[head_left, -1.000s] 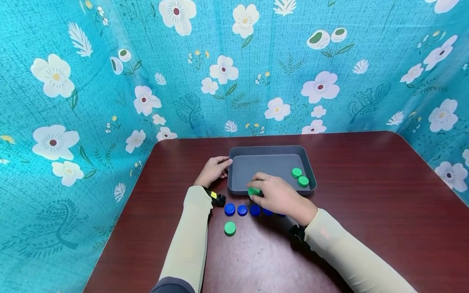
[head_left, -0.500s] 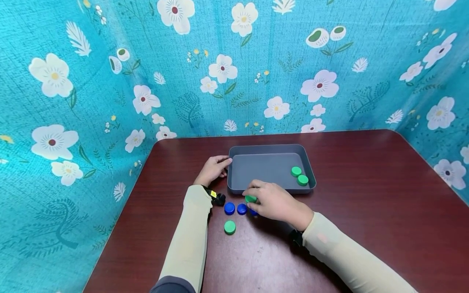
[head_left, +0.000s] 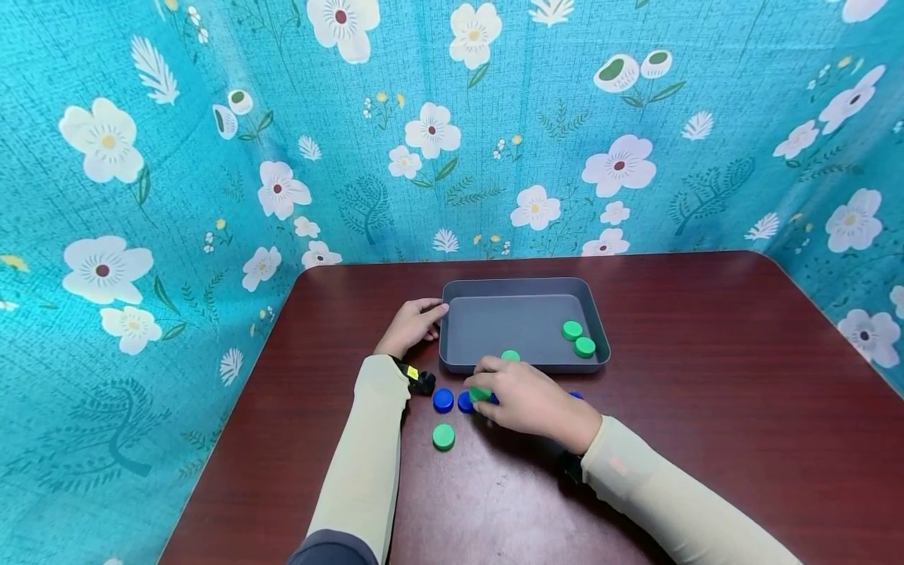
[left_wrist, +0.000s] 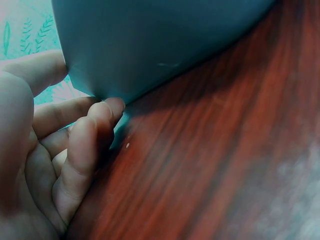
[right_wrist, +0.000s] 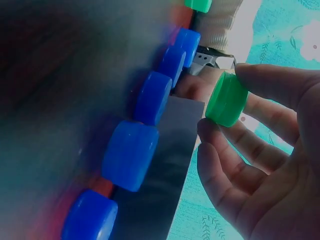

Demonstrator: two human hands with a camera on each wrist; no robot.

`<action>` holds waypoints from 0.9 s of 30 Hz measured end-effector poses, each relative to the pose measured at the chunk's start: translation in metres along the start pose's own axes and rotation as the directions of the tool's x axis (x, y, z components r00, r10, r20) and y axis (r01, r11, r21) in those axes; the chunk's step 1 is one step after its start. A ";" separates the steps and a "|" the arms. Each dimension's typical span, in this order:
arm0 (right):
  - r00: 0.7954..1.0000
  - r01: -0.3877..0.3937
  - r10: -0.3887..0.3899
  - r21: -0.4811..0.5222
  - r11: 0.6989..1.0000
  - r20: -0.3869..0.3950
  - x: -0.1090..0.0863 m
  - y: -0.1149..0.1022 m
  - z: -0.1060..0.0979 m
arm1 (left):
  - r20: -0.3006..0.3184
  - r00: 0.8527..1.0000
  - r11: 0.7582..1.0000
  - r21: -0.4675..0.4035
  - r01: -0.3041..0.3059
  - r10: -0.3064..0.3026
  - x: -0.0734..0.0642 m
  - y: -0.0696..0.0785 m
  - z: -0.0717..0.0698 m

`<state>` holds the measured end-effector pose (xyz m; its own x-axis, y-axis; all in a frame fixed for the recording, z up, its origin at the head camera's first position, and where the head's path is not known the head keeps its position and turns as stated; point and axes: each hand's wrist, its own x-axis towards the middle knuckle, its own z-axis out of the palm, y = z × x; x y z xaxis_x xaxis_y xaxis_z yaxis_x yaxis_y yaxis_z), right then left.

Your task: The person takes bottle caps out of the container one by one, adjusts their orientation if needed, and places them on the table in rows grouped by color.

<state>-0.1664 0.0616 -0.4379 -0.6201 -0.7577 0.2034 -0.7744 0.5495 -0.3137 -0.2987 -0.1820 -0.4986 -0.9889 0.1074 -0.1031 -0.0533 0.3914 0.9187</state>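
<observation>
My right hand (head_left: pixel 531 398) pinches a green bottle cap (right_wrist: pixel 227 100) between thumb and fingertips, over a row of blue bottle caps (head_left: pixel 442 400) in front of the grey tray (head_left: pixel 494 314). Part of that row is hidden under the hand in the head view. At the tray's left end, my left hand (head_left: pixel 411 328) holds the wall; in the left wrist view its curled fingers (left_wrist: pixel 82 145) touch the tray's lower edge. Inside the tray, two green caps (head_left: pixel 584 347) lie at the right, and another green cap (head_left: pixel 510 356) shows near the front wall, partly hidden.
A loose green cap (head_left: pixel 443 437) lies on the dark red table (head_left: pixel 339 314), nearer to me than the blue row. Behind the table hangs a turquoise flowered curtain (head_left: pixel 494 157). A black wrist camera (head_left: pixel 424 383) sits close to the leftmost blue cap.
With the green cap pinched, my right hand has come from the tray's front wall toward me, over the blue row. A green cap inside the front wall is now visible. The left hand stays put.
</observation>
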 end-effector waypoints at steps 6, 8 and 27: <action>1.000 0.011 -0.011 0.000 1.000 0.018 -0.001 -0.003 0.002 | 0.006 1.000 1.000 -0.001 -0.001 0.001 -0.001 0.000 0.000; 1.000 0.012 -0.012 -0.003 1.000 0.020 -0.001 -0.004 0.003 | 0.004 1.000 1.000 -0.003 -0.006 0.006 0.000 0.000 0.000; 0.997 0.083 -0.083 0.000 0.997 0.009 -0.005 -0.012 0.014 | 0.001 1.000 1.000 0.006 0.000 0.000 0.001 0.001 0.000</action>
<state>-0.1518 0.0537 -0.4483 -0.5525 -0.8038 0.2208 -0.8232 0.4846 -0.2959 -0.2997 -0.1815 -0.4975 -0.9888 0.1083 -0.1030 -0.0520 0.3964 0.9166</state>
